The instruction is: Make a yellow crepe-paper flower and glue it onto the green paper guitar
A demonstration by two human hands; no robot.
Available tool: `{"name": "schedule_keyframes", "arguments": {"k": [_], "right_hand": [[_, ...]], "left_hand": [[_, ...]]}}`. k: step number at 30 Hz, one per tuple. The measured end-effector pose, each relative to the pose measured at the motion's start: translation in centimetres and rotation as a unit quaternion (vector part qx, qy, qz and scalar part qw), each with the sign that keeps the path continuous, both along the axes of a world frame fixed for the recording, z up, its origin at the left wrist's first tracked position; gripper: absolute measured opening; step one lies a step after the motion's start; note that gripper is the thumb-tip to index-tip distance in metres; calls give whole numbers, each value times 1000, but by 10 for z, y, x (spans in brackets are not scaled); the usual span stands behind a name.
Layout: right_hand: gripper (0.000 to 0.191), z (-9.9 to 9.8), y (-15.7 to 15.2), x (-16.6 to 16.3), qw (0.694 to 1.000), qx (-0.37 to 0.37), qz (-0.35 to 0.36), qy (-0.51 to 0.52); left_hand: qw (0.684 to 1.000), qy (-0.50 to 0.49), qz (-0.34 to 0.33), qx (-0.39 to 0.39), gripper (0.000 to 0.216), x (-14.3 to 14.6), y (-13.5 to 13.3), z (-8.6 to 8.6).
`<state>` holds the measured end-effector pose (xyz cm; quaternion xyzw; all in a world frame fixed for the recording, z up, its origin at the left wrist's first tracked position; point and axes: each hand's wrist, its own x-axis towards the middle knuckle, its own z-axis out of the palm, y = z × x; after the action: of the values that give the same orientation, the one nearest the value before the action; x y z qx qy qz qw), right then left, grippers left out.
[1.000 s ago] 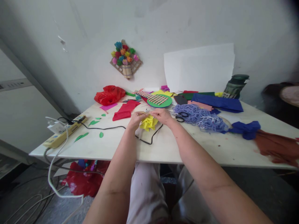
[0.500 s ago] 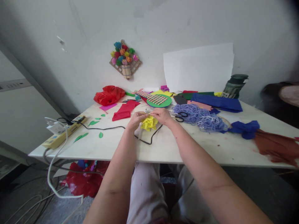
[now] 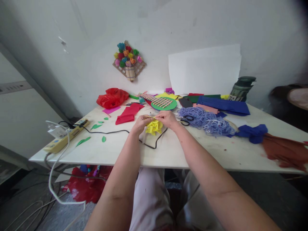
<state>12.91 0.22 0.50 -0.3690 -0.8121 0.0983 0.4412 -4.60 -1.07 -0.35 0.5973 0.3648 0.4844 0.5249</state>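
Observation:
A ruffled yellow paper flower hangs between my two hands, just above the table. My left hand is closed at its upper left side, fingers pinched together. From the other side my right hand pinches at the top of the flower, its fingertips close to those of the left. The exact spot where the fingers grip is small and partly covered. Beside my right hand lie scissors with black handles, next to a tangle of purple-blue yarn.
A black cord runs from the yellow power strip under my hands. Green paper leaves, red paper, a green guitar-shaped craft, blue paper and a dark bottle lie or stand around.
Hardly anything differs. Both hands stay in place with the yellow flower between them, and the fingers shift only slightly.

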Motion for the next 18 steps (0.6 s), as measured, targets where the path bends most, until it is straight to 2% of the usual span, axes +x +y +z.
{"name": "schedule_keyframes", "arguments": {"k": [12,18], "right_hand": [[8,2,5,-3,996,-43,35,67],[8,1,8,-4,994,-46,57,76]], "left_hand": [[1000,-11,8,0,18,2,-4,2],[1000,-10,24,-2,28,3,-3,2]]}}
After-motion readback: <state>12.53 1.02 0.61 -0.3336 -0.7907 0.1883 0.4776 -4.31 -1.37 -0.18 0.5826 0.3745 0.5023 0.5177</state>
